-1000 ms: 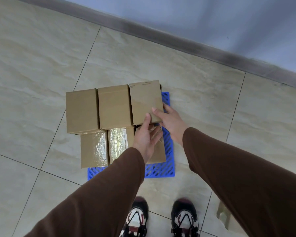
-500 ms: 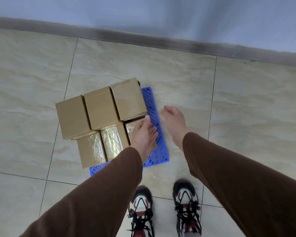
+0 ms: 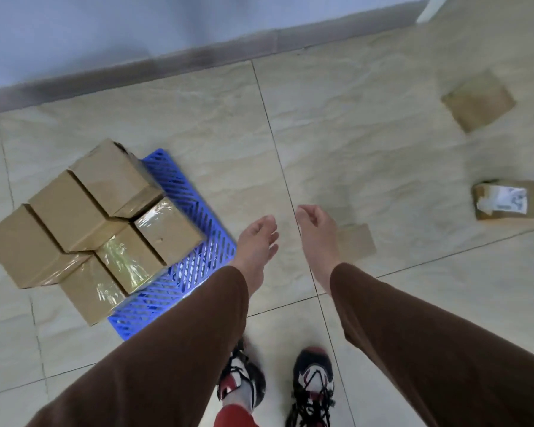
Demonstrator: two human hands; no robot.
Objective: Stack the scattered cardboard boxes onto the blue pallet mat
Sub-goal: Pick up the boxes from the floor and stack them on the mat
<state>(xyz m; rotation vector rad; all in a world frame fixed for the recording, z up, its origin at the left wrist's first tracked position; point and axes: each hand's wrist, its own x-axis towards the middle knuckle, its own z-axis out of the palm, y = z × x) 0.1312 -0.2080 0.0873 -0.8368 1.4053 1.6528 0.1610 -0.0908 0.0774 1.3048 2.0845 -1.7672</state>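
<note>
between boxes: hands free, next pick to the right

we hold nothing. our left hand [image 3: 258,241] and right hand [image 3: 316,232] hang loose and half-curled over the bare floor tiles [image 3: 321,134], fingers relaxed. the blue pallet mat [image 3: 195,266] lies at nine o'clock from our hands, carrying six stacked cardboard boxes [image 3: 105,217], three of them raised on a second layer. we judge this the fetch step. loose boxes remain: a flat one [image 3: 356,241] just beside our right hand at three o'clock, a labelled one [image 3: 506,200] farther out, another [image 3: 478,101] at two o'clock. next we should reach right and grip the nearest with both hands.
</note>
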